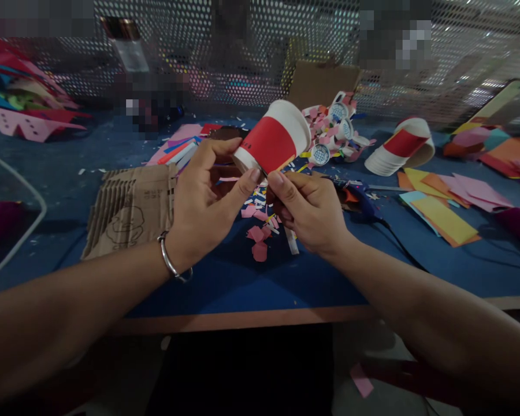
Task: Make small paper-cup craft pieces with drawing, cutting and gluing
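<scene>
A white paper cup [272,138] with a red band is held up tilted over the table, its rim toward the upper right. My left hand [212,196] is closed on the cup's base end, fingers behind and thumb in front. My right hand [305,208] pinches at the cup's lower side; thumb and forefinger press together there, and whatever lies between them is too small to make out. Beneath the hands lie pink paper scraps [259,242] and thin white strips.
Corrugated cardboard [130,211] lies at left. At right are stacked red-banded cups [398,147], a blue glue gun [359,199] with its cord, and coloured paper sheets [442,216]. Decorated paper pieces [333,130] are heaped behind, before a perforated metal screen [260,52].
</scene>
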`<state>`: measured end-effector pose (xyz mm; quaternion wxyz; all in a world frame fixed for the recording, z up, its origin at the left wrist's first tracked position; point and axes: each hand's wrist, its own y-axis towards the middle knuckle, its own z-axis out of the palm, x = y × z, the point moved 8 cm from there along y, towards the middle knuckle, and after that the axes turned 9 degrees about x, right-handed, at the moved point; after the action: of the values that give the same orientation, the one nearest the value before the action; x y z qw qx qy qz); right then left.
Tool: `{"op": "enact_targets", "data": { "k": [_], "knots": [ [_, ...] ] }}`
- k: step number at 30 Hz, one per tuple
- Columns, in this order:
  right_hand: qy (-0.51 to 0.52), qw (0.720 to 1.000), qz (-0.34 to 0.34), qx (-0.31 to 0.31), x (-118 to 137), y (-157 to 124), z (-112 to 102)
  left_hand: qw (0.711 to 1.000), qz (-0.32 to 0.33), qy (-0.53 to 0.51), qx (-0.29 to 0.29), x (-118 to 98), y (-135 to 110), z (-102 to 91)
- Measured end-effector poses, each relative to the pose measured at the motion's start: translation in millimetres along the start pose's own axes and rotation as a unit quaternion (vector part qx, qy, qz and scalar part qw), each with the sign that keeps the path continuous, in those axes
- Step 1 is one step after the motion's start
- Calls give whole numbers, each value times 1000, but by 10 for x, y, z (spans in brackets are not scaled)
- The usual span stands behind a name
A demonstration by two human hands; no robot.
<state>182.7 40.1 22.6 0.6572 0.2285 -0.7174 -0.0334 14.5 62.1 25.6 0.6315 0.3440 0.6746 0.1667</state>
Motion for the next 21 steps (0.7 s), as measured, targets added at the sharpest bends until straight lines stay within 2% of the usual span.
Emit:
{"op": "enact_targets", "data": {
  "k": [10, 14, 21],
  "knots": [
    [-4, 1000, 4, 5, -36, -4, -6, 1000, 3, 28, 6, -81, -2, 34],
    [0, 1000, 0, 6, -32, -14, -13, 998, 50, 26, -2, -84, -15, 29],
    [9, 1000, 6, -3, -13, -15, 2, 998, 51, 37, -12, -89, -26, 28]
  ]
}}
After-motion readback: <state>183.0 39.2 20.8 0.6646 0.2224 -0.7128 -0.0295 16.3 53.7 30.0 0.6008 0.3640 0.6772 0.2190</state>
